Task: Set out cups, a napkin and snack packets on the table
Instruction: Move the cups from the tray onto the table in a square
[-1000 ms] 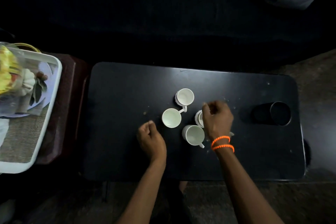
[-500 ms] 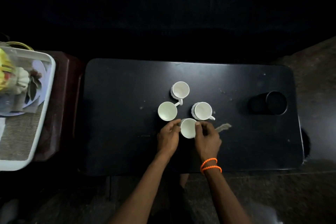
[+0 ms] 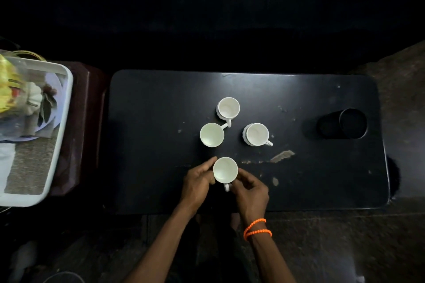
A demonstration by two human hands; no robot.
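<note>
Several white cups stand upright on the black table. The far cup, the left cup and the right cup stand free. The near cup sits between both hands. My left hand grips its left side. My right hand, with orange bead bracelets at the wrist, holds its right side by the handle. A yellow snack packet lies in the white tray at the far left.
The tray rests on a dark red stool left of the table and also holds a patterned plate and a woven mat. A black cup holder recess sits at the table's right end. Worn patches mark the tabletop right of the near cup.
Both hands came together on the near cup and drew it toward the table's front edge, apart from the other cups. Earlier the right hand was at the right cup.
</note>
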